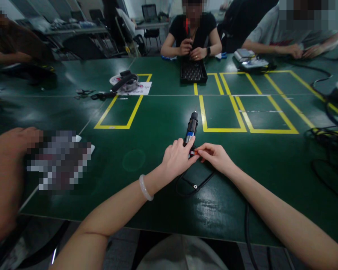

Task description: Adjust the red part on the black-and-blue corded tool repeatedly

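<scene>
The hands [177,157] hide part of the black tool [192,123] (its lower end).

We look from a head-worn camera above the near edge of the green worktable [160,112], facing forward and down across it, close to this edge, well apart from its far side.

No text is legible; the marks on the flat white paper sheet [144,89] are too small to read.
</scene>
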The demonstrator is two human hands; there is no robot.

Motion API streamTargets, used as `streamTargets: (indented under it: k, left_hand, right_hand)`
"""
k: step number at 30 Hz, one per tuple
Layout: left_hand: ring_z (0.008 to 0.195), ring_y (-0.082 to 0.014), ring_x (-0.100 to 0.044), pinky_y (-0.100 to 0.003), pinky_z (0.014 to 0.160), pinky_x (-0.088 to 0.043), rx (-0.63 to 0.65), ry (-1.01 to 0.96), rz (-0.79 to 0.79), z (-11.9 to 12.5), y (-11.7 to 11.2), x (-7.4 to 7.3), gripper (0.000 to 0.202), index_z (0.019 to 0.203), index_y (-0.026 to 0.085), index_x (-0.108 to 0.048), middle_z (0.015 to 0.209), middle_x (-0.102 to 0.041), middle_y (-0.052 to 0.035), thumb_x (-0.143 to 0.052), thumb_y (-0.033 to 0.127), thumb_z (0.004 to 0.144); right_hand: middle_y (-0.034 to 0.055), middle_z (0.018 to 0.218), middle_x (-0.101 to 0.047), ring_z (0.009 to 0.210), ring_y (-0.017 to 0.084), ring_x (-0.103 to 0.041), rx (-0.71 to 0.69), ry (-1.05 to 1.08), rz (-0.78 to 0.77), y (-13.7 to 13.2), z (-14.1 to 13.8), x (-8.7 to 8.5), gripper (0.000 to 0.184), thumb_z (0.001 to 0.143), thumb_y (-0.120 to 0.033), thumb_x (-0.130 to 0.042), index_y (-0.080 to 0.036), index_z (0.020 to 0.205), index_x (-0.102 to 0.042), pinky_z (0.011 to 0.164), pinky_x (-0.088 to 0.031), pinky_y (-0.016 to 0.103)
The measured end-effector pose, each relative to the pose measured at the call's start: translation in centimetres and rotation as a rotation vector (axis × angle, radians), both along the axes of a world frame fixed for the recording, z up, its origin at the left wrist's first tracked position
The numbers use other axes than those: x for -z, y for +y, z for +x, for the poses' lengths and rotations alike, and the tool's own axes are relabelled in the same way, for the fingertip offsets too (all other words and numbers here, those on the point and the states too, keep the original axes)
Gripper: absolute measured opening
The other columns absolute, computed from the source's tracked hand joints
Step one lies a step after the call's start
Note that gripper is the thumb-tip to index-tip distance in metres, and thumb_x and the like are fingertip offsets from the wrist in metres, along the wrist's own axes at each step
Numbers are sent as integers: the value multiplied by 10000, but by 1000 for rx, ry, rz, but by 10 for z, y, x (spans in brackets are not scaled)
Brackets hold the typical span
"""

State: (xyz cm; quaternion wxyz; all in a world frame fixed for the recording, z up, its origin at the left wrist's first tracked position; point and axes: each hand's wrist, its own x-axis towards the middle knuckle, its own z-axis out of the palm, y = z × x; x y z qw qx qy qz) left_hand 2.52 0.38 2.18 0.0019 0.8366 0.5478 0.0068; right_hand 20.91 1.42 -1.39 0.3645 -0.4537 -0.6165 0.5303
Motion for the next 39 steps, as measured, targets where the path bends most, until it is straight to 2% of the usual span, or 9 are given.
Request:
streamTargets:
  k: [3,6,11,16,20,27,34,39]
  left_hand:
    - [993,-276,-564,-355,786,-464,-17,16,6,4,1,0,644,1533,264,-316,1075,-531,-124,-430,540,963]
    - [977,-275,-573,-371,799,-465,-21,30,2,7,2,0,588,1518,303,-344,1073,-529,-122,-421,506,971]
    - [984,-272,-565,-345,760,-482,-16,31,-45,4,2,-4,571,1512,311,-352,1074,-519,-123,-457,444,967]
    - [996,-271,-549,-358,788,-491,-14,53,-40,-11,3,-4,591,1535,306,-305,1093,-510,-126,-458,404,973]
    - [991,-271,-548,-359,786,-491,-15,90,-37,-30,9,-5,579,1543,293,-296,1121,-508,-136,-418,401,988]
    - [994,-297,-565,-400,810,-489,-160,187,-46,-86,35,-10,580,1557,288,-265,1156,-509,-161,-299,462,1005]
    - [1060,-360,-562,-447,826,-473,-457,217,-88,-171,77,-5,623,1562,290,-238,1190,-498,-199,-190,544,995]
    - [1097,-332,-510,-456,882,-435,-621,192,-61,-221,98,-2,641,1562,239,-208,1273,-468,-186,-135,547,1005]
  right_hand:
    - [47,811,-702,616,130,-619,-11,23,-14,1,0,-2,266,829,-416,-682,-155,877,-695,591,-555,276]
    - [39,822,-689,676,142,-640,-43,80,-47,4,3,-2,292,833,-394,-690,-161,1008,-676,604,-560,276]
    - [39,830,-675,740,155,-664,-103,129,-133,10,14,-5,336,848,-395,-685,-166,1093,-650,587,-558,262]
    - [52,847,-685,732,149,-663,-129,134,-167,11,19,-9,332,852,-398,-690,-162,1083,-662,580,-557,255]
    - [47,834,-673,717,141,-659,-95,147,-184,12,22,-10,335,857,-412,-685,-158,1073,-662,569,-552,243]
    - [44,812,-668,690,134,-648,-52,188,-205,14,26,-5,329,844,-429,-695,-156,1026,-672,539,-545,232]
    - [39,799,-669,656,121,-635,-48,169,-187,14,23,-3,297,858,-412,-678,-156,1008,-673,518,-532,221]
    - [38,801,-662,669,119,-634,-53,150,-174,14,24,-1,281,879,-390,-652,-147,1019,-666,528,-529,217]
